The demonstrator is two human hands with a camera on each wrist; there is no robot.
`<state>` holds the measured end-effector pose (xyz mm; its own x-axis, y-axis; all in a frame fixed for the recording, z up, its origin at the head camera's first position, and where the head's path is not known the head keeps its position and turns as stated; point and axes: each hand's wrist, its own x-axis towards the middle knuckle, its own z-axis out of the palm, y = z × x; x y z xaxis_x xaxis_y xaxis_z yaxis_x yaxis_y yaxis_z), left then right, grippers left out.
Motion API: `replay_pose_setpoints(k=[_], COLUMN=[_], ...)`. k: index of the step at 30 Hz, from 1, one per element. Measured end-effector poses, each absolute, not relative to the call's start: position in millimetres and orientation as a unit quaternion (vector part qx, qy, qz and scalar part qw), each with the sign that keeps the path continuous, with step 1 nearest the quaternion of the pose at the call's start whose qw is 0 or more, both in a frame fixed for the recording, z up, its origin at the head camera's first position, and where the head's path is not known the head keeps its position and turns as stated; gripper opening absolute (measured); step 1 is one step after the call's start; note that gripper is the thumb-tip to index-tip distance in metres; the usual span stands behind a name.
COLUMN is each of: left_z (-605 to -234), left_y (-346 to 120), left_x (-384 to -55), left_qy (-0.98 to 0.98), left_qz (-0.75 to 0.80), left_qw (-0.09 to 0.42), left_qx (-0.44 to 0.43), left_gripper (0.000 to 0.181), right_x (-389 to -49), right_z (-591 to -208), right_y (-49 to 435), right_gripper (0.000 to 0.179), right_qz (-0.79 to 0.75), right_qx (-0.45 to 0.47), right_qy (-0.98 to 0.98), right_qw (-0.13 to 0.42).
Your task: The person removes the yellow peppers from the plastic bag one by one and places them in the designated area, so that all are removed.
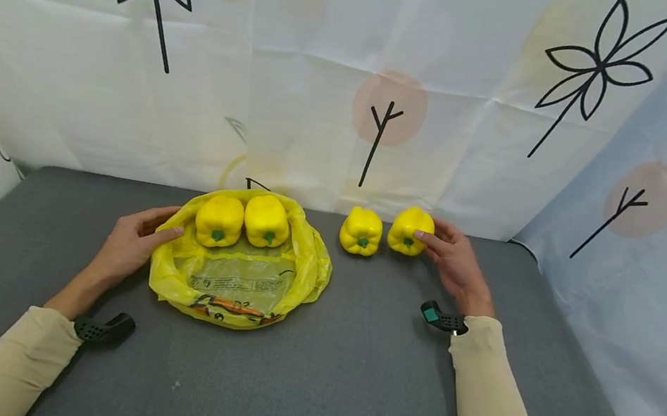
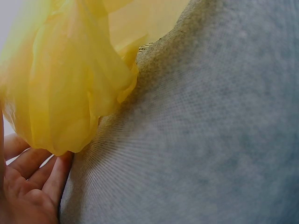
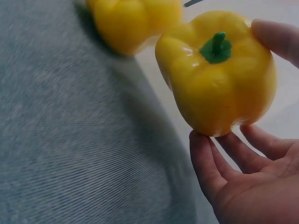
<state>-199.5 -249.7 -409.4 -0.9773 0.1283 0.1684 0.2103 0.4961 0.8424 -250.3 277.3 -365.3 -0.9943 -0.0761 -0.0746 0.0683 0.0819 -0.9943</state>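
A yellow plastic bag (image 1: 315, 269) lies with its mouth spread wide, and two yellow bell peppers (image 1: 219, 222) sit inside at its far side. My left hand (image 1: 133, 240) holds the bag's left rim, thumb over the edge and fingers on the outside. In the left wrist view, those fingers (image 2: 35, 170) show below the bag's bulging folds (image 2: 60, 107). My right hand (image 1: 460, 265) grips another yellow bell pepper (image 3: 219, 79) between thumb and fingers, its green stem facing the camera. Just left of it, one more bell pepper (image 1: 361, 231) rests on the table.
The grey table (image 1: 347, 380) ends at its back edge against a pale fabric backdrop (image 1: 296, 110) printed with leaf and twig drawings. A side curtain (image 1: 665, 304) hangs along the right. Black wrist cameras (image 1: 105, 329) are strapped to both wrists.
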Motion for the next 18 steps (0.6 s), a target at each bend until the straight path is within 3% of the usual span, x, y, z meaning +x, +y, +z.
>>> replay_pose_setpoints(k=[18], left_z=[-410.2], left_y=[-249.8], left_x=[-200.6], left_qy=[-0.864], left_qz=[-0.493], left_qw=[0.041], left_qx=[-0.096], left_gripper=[0.061], right_x=[-255.6], right_z=[-383.6], right_y=[275.4], right_gripper=[0.081], right_qz=[-0.657], right_qx=[0.003], right_qy=[0.751], right_qw=[0.063])
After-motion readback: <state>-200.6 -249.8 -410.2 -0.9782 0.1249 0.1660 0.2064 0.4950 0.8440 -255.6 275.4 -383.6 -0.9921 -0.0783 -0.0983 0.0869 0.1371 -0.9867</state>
